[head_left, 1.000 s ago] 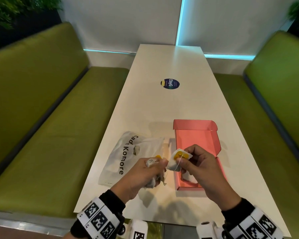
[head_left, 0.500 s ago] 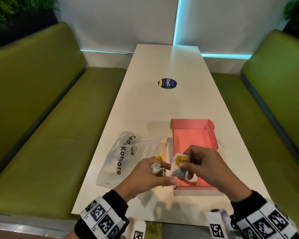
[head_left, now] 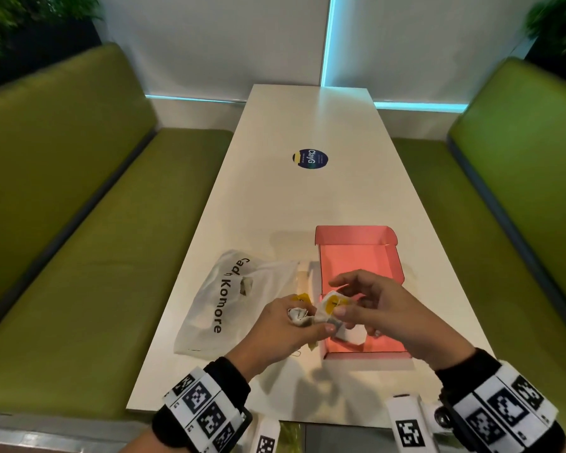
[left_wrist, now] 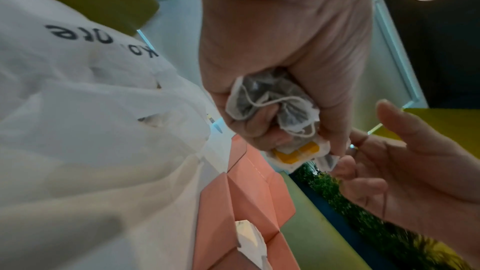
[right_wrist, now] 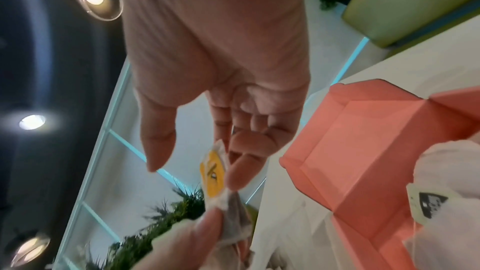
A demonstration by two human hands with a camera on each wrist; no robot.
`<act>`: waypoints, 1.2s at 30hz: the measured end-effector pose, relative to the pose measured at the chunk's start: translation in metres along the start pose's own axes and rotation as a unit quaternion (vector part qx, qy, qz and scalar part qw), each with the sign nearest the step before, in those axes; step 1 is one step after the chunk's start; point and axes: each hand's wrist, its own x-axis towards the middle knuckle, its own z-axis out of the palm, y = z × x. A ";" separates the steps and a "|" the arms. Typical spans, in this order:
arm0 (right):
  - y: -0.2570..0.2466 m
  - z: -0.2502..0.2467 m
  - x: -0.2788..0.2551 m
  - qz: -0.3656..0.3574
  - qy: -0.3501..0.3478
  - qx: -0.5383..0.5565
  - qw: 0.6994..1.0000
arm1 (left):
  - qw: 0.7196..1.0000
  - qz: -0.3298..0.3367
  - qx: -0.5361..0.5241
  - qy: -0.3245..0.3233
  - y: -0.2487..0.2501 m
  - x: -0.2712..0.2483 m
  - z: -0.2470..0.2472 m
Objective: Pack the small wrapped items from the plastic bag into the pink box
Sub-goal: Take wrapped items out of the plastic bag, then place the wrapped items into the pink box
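Mid-transfer over pink box [head_left: 356,256]: left hand [head_left: 288,325] clutches bunched tea bags [left_wrist: 270,100], right hand [head_left: 373,308] pinches yellow-labelled tea bag [head_left: 332,305] between them; next, separate it and drop it inside.

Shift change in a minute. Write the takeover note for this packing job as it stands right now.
Left hand: grips a bunch of tea bags and one end of the yellow-labelled packet.
Right hand: pinches that same packet over the near end of the pink box.
Plastic bag: lies flat on the table, left of the box; whether more is inside cannot be told.
Done: box open, at least one white wrapped item already in it.
Left: put the packet and the held tea bags in, check the bag.
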 end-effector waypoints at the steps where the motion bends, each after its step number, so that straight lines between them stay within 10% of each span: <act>1: 0.000 -0.001 0.002 -0.011 -0.003 -0.035 0.999 | 1.000 0.000 0.009 -0.003 0.002 0.001 0.002; 9: 0.008 -0.054 -0.001 -0.062 0.158 -0.191 0.967 | 0.957 0.005 0.285 -0.057 -0.007 0.011 0.010; 17: 0.057 -0.062 0.004 0.047 0.020 -0.421 0.905 | 0.812 0.024 0.555 -0.182 -0.019 0.018 0.033; 36: 0.077 -0.042 0.005 0.085 -0.011 -0.379 0.921 | 0.814 -0.024 0.553 -0.176 -0.038 -0.011 0.023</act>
